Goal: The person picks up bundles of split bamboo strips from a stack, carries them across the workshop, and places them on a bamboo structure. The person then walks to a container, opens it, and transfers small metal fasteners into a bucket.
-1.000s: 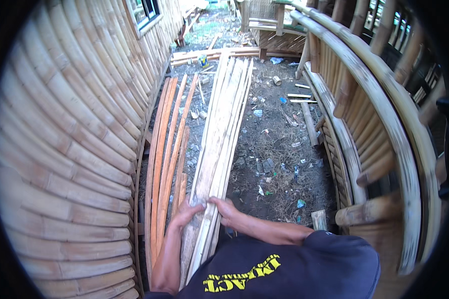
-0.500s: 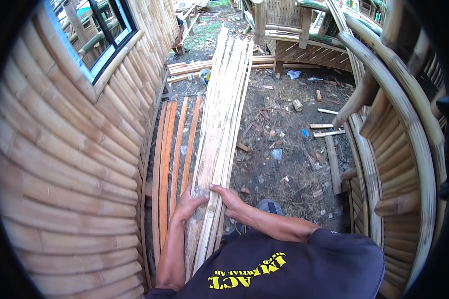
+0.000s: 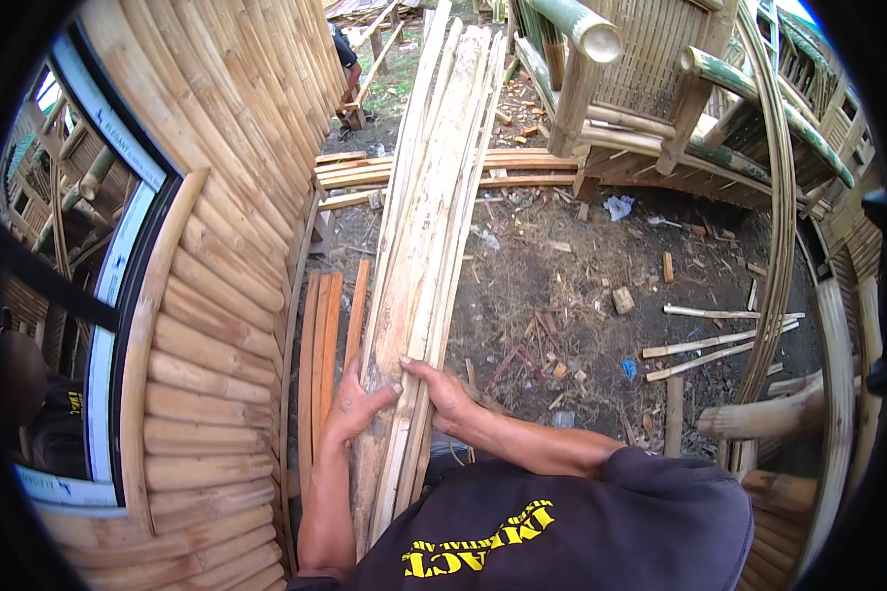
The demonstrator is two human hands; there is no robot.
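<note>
A bundle of long, pale wooden planks (image 3: pixel 419 227) runs lengthwise away from my body, its near end passing beside my dark shirt. My left hand (image 3: pixel 355 406) grips the bundle's left side, thumb lying on top. Across from it, my right hand (image 3: pixel 442 394) is wrapped around the right side, thumb also on top. The fingers of both hands are hidden beneath or behind the wood. The planks are held off the ground, and some thin strips lie along their right edge.
A bamboo wall with a window (image 3: pixel 118 286) stands close on the left. Reddish boards (image 3: pixel 323 345) lie along its foot. More boards (image 3: pixel 522 167) cross the ground ahead. Bamboo furniture (image 3: pixel 660 128) and a bundle of strips (image 3: pixel 774 246) are at right. Another person (image 3: pixel 347 69) is far ahead.
I have moved forward along the wall with the planks still in both hands. The window, the crossing boards and the bamboo furniture now appear nearer.
</note>
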